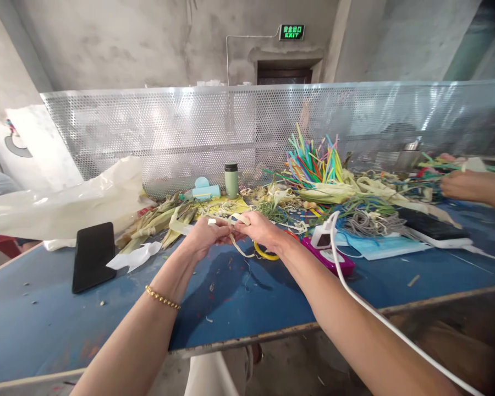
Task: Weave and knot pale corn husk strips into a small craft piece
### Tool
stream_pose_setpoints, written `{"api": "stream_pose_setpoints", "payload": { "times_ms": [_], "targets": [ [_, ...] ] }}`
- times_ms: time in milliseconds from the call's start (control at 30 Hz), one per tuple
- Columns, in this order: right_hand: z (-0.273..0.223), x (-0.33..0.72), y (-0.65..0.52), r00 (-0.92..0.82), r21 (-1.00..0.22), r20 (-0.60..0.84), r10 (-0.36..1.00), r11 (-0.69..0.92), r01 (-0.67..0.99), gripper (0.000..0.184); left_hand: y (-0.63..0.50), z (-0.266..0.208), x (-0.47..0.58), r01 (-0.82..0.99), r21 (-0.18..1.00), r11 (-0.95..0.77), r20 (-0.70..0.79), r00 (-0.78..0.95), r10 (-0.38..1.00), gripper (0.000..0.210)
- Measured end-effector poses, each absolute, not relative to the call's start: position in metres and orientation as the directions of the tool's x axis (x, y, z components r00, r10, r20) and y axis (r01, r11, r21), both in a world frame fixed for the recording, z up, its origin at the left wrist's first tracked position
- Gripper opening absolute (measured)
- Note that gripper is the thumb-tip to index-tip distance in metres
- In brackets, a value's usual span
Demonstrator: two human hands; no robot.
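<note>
My left hand (206, 235) and my right hand (259, 228) meet above the blue table (226, 308), fingertips pinched close together. Between them they grip a pale, flat strip (240, 218) that looks like corn husk. It loops up over the fingers, and a thin end hangs below. Just beyond my right wrist lies a yellow ring (265, 252), partly hidden by the forearm. Dried husks (173, 225) are piled past my left hand. The exact crossing of the strip at the fingertips is too small to make out.
A black phone (93, 257) stands out on the left, near a torn white scrap (136, 257). A purple power strip (328, 258) with a white cable lies right. Behind are a green bottle (231, 181), colourful stems (313, 159) and a perforated metal screen (181, 126). Another person's hand (470, 186) is far right.
</note>
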State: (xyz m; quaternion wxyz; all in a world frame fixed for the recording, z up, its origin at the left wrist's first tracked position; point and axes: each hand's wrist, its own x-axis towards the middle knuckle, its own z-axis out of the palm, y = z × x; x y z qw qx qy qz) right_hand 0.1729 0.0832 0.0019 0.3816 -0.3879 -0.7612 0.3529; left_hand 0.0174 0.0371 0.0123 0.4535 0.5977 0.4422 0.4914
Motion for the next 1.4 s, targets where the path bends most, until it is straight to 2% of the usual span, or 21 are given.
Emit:
{"api": "stream_pose_setpoints", "payload": {
  "times_ms": [133,333,467,533,633,767,933,1000,1100,1233,1333,1400],
  "targets": [
    [0.005,0.173,0.083,-0.445,-0.826,0.288,0.848,0.455,0.333,0.016,0.038,0.012,0.018,0.069,0.979,-0.192,0.184,0.107,0.977,0.016],
    [0.012,0.176,0.081,-0.459,-0.604,0.39,0.798,0.598,0.527,0.021,0.037,0.013,0.015,0.029,0.997,-0.07,0.064,0.171,0.983,0.014],
    [0.015,0.178,0.08,-0.508,-0.564,0.377,0.775,0.626,0.538,0.018,0.036,0.015,0.013,0.116,0.993,-0.039,0.019,0.167,0.986,0.018],
    [0.015,0.178,0.08,-0.508,-0.536,0.386,0.77,0.636,0.555,0.017,0.036,0.015,0.012,0.185,0.981,-0.05,0.024,0.143,0.989,0.02],
    [0.015,0.179,0.081,-0.461,-0.461,0.445,0.767,0.638,0.616,0.015,0.037,0.015,0.012,0.281,0.955,-0.1,0.071,0.112,0.991,0.011],
    [0.012,0.178,0.084,-0.439,-0.424,0.482,0.758,0.641,0.64,0.012,0.036,0.016,0.011,0.326,0.926,-0.191,0.147,0.154,0.977,0.008],
    [0.008,0.179,0.088,-0.452,-0.378,0.521,0.724,0.671,0.638,0.013,0.035,0.019,0.009,0.198,0.973,-0.117,0.067,0.243,0.968,0.01],
    [0.008,0.179,0.089,-0.46,-0.366,0.549,0.698,0.696,0.618,0.012,0.035,0.019,0.009,0.171,0.983,-0.074,0.035,0.22,0.975,0.012],
    [0.008,0.178,0.088,-0.493,-0.391,0.574,0.653,0.748,0.536,0.01,0.037,0.016,0.011,0.13,0.99,-0.048,0.026,0.167,0.986,0.012],
    [0.009,0.175,0.086,-0.507,-0.41,0.595,0.624,0.778,0.477,0.01,0.04,0.009,0.012,-0.003,1.0,-0.011,0.012,0.222,0.975,0.014],
    [0.013,0.174,0.081,-0.395,-0.32,0.721,0.569,0.779,0.539,0.01,0.042,0.007,0.011,-0.08,0.997,0.016,0.003,0.232,0.973,0.012],
    [0.018,0.176,0.078,-0.252,-0.257,0.832,0.494,0.746,0.615,0.012,0.044,0.007,0.01,-0.127,0.992,0.016,0.004,0.157,0.988,0.01]
  ]
}}
